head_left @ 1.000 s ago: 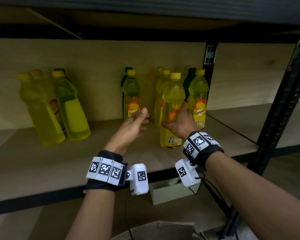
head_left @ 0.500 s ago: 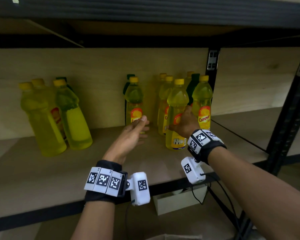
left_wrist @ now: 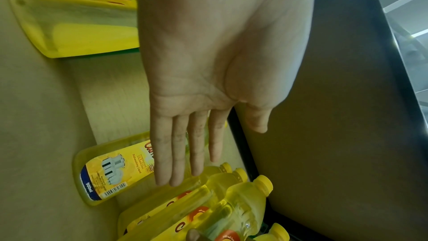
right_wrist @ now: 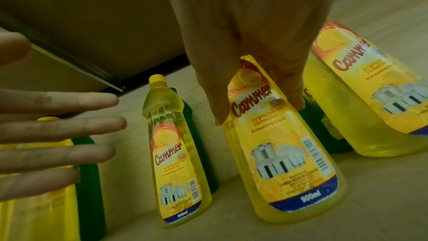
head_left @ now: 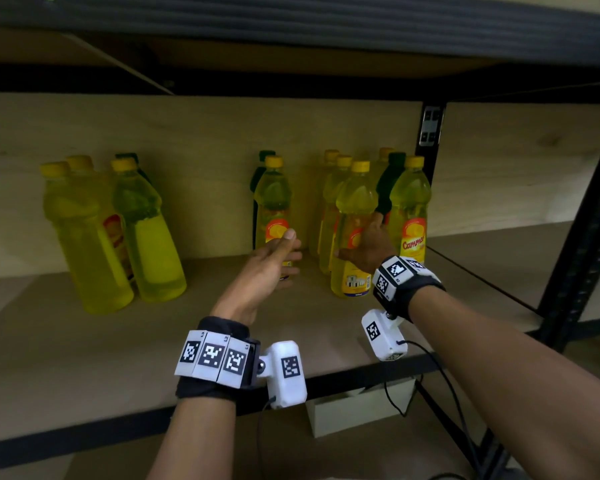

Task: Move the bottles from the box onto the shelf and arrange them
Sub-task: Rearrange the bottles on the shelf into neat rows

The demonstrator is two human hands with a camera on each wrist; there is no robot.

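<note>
Hands point(head_left: 366, 249) seemingly grip a glossy tapered yellow plastic bottle point(head_left: 353, 237).

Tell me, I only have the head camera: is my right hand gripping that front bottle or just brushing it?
Observer: Gripping, from the right wrist view. The right hand straddles the front bottle near its top, thumb down one side and fingers down the other.
Operator: Can you read its label? It's turned away from me.
Observer: Yes. It reads Cammer Lemon Dishwashing Liquid, with 900ml along the bottom.
</note>
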